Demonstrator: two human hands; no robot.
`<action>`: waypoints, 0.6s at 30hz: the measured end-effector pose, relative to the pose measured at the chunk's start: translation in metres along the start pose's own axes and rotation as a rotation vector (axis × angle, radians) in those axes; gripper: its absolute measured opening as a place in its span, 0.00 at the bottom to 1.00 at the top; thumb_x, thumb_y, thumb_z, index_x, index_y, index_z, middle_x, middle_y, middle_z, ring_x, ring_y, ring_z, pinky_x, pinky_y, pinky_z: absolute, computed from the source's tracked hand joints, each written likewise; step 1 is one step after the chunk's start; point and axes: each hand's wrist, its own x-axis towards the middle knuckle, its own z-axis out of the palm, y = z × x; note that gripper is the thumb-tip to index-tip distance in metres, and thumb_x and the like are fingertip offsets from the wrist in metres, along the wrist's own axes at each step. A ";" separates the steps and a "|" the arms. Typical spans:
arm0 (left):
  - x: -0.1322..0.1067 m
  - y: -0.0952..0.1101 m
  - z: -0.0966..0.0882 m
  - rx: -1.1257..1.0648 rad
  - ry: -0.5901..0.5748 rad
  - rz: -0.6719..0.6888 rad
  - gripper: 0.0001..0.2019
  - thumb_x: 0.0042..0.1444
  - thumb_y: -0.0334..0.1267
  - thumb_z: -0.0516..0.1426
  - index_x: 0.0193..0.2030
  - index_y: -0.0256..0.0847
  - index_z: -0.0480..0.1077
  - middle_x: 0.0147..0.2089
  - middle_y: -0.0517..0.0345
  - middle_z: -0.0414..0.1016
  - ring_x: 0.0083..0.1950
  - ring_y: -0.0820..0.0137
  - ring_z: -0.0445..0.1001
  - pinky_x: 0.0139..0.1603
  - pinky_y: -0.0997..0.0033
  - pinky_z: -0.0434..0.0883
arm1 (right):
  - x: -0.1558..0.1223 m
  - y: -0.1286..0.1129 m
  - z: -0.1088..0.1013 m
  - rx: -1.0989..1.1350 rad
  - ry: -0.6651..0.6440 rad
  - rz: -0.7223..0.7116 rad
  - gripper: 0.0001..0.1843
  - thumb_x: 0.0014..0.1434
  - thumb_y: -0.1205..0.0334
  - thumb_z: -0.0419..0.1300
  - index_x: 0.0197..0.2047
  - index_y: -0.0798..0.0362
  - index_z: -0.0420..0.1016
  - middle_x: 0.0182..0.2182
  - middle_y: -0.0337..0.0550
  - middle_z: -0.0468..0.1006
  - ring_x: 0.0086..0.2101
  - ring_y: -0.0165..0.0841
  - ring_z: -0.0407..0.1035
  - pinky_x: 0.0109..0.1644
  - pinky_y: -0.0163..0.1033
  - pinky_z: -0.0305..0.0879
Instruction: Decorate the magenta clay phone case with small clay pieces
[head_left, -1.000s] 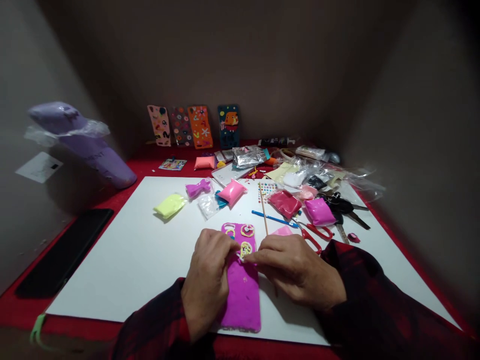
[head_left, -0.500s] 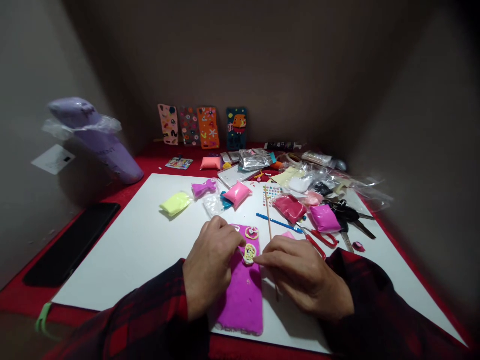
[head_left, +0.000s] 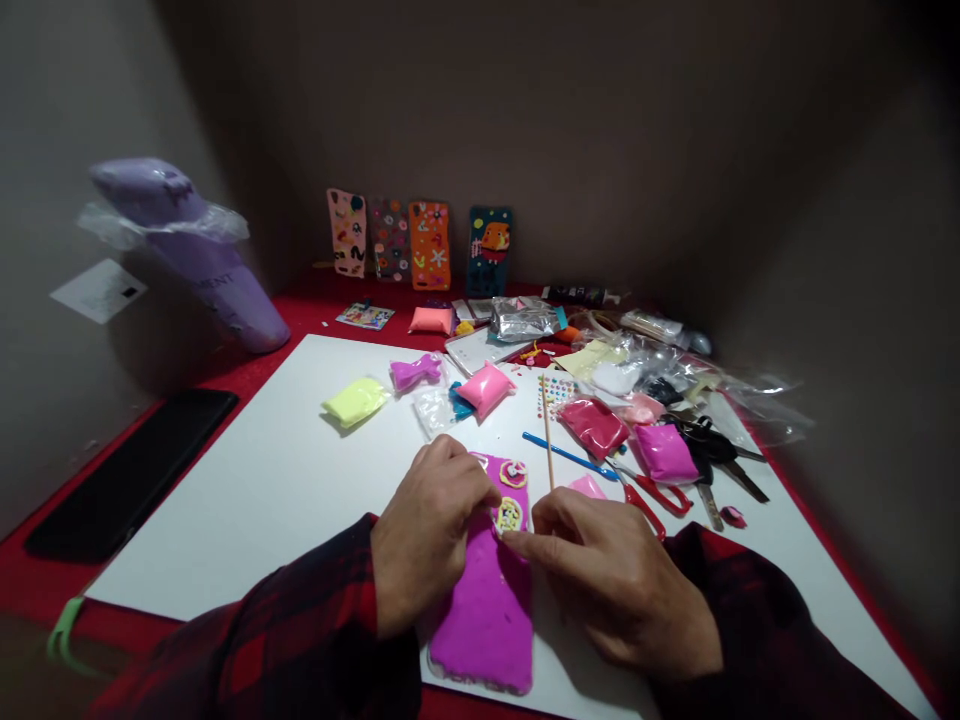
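Observation:
A phone case [head_left: 484,620] covered in magenta clay lies upright before me. Near its top are a round clay piece with a yellow and white rim [head_left: 513,472] and a yellow clay oval edged in white [head_left: 510,515]. My left hand [head_left: 435,535] rests over the case's left edge, its thumb and forefinger pinched on a thin white clay strand [head_left: 499,528] beside the oval. From the other side, the forefinger of my right hand [head_left: 611,575] touches the strand's lower end; its other fingers are curled, and what they hold is hidden. A wooden stick [head_left: 547,430] runs behind my right hand.
Right of the case lie a blue pen-like tool [head_left: 570,455], red-handled scissors [head_left: 660,495], keys [head_left: 739,470] and clay packets [head_left: 592,425]. A yellow packet [head_left: 355,402] and pink packet [head_left: 487,388] lie farther back. Decorated cases [head_left: 430,245] lean on the wall; a black phone [head_left: 135,470] lies left.
My right forefinger has moved from the oval's right side to its lower edge. My left hand keeps its pinch beside the oval. The whole view has shifted slightly.

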 end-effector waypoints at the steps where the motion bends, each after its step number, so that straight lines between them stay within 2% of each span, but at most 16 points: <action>1: 0.000 0.000 0.000 -0.003 -0.001 0.000 0.09 0.50 0.20 0.54 0.29 0.38 0.67 0.30 0.57 0.71 0.40 0.65 0.62 0.39 0.63 0.61 | 0.001 0.000 0.000 -0.003 -0.006 0.000 0.21 0.55 0.73 0.51 0.51 0.50 0.70 0.30 0.42 0.65 0.28 0.30 0.58 0.28 0.35 0.50; 13: 0.000 -0.001 0.002 -0.032 0.045 0.044 0.08 0.54 0.23 0.52 0.31 0.39 0.68 0.30 0.56 0.70 0.40 0.65 0.63 0.39 0.63 0.62 | 0.003 0.001 0.001 -0.017 -0.049 -0.004 0.20 0.56 0.71 0.51 0.51 0.50 0.70 0.30 0.43 0.67 0.28 0.30 0.61 0.28 0.35 0.53; 18: 0.001 -0.001 0.003 -0.049 0.065 0.044 0.08 0.53 0.22 0.53 0.29 0.38 0.66 0.29 0.57 0.69 0.39 0.66 0.62 0.38 0.65 0.61 | 0.000 0.003 0.003 0.001 -0.050 -0.011 0.20 0.57 0.72 0.51 0.52 0.50 0.69 0.30 0.42 0.67 0.28 0.30 0.59 0.28 0.36 0.50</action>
